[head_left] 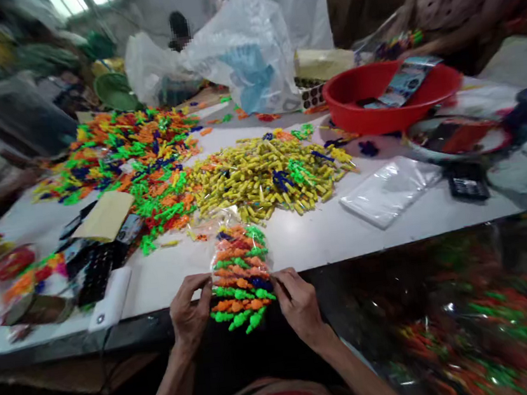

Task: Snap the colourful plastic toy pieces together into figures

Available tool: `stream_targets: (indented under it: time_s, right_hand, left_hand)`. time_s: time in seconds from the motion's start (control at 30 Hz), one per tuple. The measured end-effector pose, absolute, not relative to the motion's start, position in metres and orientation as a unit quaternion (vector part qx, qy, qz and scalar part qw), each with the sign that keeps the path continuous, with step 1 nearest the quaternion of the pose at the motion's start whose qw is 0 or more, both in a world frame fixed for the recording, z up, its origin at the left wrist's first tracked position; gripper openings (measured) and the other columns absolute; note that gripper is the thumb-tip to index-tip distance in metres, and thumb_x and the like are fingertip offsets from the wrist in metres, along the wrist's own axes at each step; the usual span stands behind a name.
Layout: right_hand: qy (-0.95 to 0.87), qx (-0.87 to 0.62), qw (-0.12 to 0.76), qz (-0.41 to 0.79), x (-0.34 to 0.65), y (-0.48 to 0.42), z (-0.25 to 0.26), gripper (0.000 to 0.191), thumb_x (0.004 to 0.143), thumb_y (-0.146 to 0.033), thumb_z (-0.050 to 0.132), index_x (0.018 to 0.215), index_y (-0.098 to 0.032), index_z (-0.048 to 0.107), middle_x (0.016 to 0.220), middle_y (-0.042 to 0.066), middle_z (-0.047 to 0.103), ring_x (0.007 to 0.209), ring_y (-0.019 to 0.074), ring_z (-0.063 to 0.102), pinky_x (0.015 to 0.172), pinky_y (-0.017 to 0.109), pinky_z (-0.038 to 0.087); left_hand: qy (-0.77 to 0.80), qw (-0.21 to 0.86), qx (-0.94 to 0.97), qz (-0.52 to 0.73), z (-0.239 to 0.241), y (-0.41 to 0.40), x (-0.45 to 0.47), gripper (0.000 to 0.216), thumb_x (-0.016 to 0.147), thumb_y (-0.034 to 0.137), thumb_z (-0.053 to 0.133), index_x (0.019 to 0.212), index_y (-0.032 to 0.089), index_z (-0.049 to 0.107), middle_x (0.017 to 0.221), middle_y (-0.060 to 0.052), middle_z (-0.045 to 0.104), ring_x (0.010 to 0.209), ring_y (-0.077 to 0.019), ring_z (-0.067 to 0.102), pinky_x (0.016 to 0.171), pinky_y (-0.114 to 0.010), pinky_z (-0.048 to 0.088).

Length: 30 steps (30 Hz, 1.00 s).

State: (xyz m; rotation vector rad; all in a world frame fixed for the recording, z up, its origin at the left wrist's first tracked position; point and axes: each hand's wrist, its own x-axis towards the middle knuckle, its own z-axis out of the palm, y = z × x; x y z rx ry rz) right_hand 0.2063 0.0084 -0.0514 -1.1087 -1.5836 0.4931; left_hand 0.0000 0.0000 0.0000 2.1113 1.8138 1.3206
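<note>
A clear plastic bag (pixel 240 265) filled with rows of small orange, green and dark blue plastic toy figures hangs at the table's front edge. My left hand (pixel 189 309) pinches its left side between thumb and fingers. On the opposite side my right hand (pixel 300 302) grips the bag's edge the same way. Some green figures show at the bag's lower end. Just beyond the bag lies a heap of small yellow plastic pieces (pixel 261 178), with a few green and blue figures on top.
Mixed colourful figures (pixel 138 155) are piled at the back left. A red basin (pixel 390 95) and a stack of clear bags (pixel 390 191) lie to the right. A white power strip (pixel 111 299) sits front left. Bagged figures (pixel 495 329) fill the lower right. Other people sit around the table.
</note>
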Motion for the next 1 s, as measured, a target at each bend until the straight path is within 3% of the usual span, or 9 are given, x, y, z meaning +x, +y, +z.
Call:
stream_targets:
  time_s: [0.17,0.37,0.63,0.77,0.87,1.0]
  right_hand:
    - [-0.618,-0.491,0.559,0.253,0.196,-0.005,-0.047,0.014,0.086,-0.015,0.044,0.081,-0.018,0.056,0.074,0.002,0.057,0.07,0.0133,0.056,0.066,0.024,0.045]
    - [-0.541,-0.555,0.536,0.336,0.189,-0.011,-0.044,0.017,0.086,-0.026,0.044,0.079,-0.018,0.056,0.072,0.002,0.06,0.069,0.0148,0.055,0.065,0.026,0.044]
    - [-0.644,-0.504,0.445,0.365,0.166,0.093,-0.026,0.013,0.078,-0.019,0.045,0.069,-0.019,0.054,0.065,-0.001,0.055,0.063,0.0149,0.054,0.063,0.025,0.041]
    - [-0.674,-0.5,0.4,0.368,0.17,0.11,-0.028,0.016,0.08,-0.018,0.046,0.091,-0.018,0.058,0.079,0.002,0.061,0.07,0.015,0.057,0.067,0.025,0.043]
    - [-0.748,-0.52,0.301,0.281,0.191,0.074,-0.041,0.021,0.082,-0.016,0.044,0.097,-0.018,0.06,0.09,0.005,0.062,0.08,0.0164,0.058,0.071,0.027,0.043]
    - [-0.905,-0.335,0.016,0.262,0.196,0.013,-0.068,0.02,0.08,-0.01,0.048,0.084,-0.019,0.065,0.089,0.005,0.064,0.082,0.0175,0.058,0.066,0.027,0.042]
  left_hand:
    - [0.596,0.063,0.678,0.426,0.001,-0.017,-0.005,0.004,0.079,0.018,0.057,0.078,0.018,0.06,0.071,0.001,0.064,0.064,-0.01,0.061,0.057,-0.019,0.049]
    - [0.607,0.101,0.66,0.431,-0.013,-0.04,-0.003,0.009,0.08,0.022,0.054,0.081,0.018,0.061,0.072,0.0,0.065,0.065,-0.0106,0.061,0.062,-0.02,0.049]
    - [0.665,0.153,0.558,0.473,-0.012,0.019,-0.012,0.016,0.076,0.032,0.058,0.082,0.017,0.063,0.07,0.0,0.066,0.064,-0.0128,0.06,0.061,-0.023,0.049]
    - [0.662,0.211,0.515,0.502,-0.004,0.065,-0.041,0.022,0.072,0.035,0.061,0.083,0.016,0.064,0.072,-0.002,0.066,0.069,-0.0147,0.061,0.064,-0.025,0.049]
    - [0.664,0.253,0.499,0.496,-0.001,0.069,-0.057,0.031,0.073,0.039,0.061,0.092,0.015,0.064,0.085,-0.005,0.068,0.078,-0.0174,0.063,0.072,-0.03,0.05]
    - [0.7,0.135,0.517,0.473,0.002,0.041,-0.054,0.039,0.081,0.039,0.053,0.114,0.018,0.057,0.113,-0.01,0.061,0.096,-0.0202,0.06,0.086,-0.036,0.046]
